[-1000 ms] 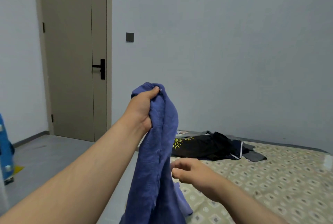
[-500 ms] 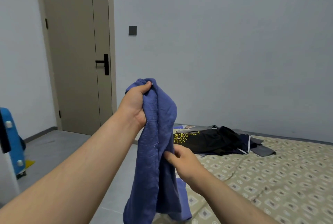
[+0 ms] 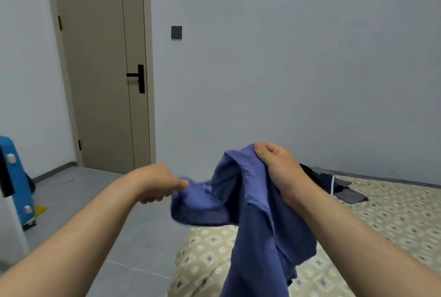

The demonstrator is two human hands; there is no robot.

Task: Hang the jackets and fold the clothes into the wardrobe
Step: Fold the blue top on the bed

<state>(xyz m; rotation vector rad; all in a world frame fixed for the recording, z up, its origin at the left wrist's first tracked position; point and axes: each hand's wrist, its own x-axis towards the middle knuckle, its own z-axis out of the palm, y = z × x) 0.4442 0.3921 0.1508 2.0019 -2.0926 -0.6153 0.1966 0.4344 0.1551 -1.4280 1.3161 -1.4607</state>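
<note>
Plain pale walls [image 3: 286, 58] fill most of the view, with a beige door [image 3: 100, 58] on the far left, shut, black handle [image 3: 138, 78] on its right edge and a small dark switch plate [image 3: 176, 32] on the wall just right of it. Grey tile floor [image 3: 83, 189] runs down the left side, and a blue suitcase [image 3: 16, 177] stands at the left edge.

Your bed [image 3: 393, 220], with that beige patterned cover, takes up the near right. You've got the blue garment [image 3: 253, 213] up in the air over the bed's near-left corner, stretched between both hands. Your right hand [image 3: 276, 170] is the higher one, fingers curled tight round a bunched top edge with the thumb on top, and most of the fabric hangs down from there toward the bottom of the frame. Your left hand [image 3: 157, 184] is lower and off to the left, fingers curled in and pinching the other end of the cloth; it's a bit blurry, so exactly how the fingers sit is hard to say.

Further back on the bed, mostly hidden behind your right wrist, there's a pile of dark clothes [image 3: 322, 182] with a grey piece [image 3: 353, 196] poking out on its right.
</note>
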